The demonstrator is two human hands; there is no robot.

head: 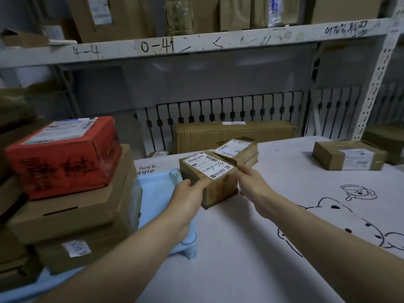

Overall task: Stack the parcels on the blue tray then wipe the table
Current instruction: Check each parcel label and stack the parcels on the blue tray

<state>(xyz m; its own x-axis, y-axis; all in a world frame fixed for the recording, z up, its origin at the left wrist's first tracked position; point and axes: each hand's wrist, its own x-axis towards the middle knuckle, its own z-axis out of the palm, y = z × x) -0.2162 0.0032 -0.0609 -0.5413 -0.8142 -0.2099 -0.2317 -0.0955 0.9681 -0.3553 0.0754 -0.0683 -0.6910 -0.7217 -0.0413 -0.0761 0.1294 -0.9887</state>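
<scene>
Small brown box [208,178] sits on the tabletop [262,248] right at the blue tray [157,189] edge; best lifted level with both hands and set on free tray space beside the stack, red box [63,154] on top. Left hand [188,197] fingers curl round its near-left corner, right hand [251,182] fingers press its right side; other boxes wait behind.

We read "4-4" and "0-41" handwritten on the shelf beam [153,48], "luck.." printed on the desk [262,237] cover, and "1-10" penned on the small parcel's label [208,166].
</scene>
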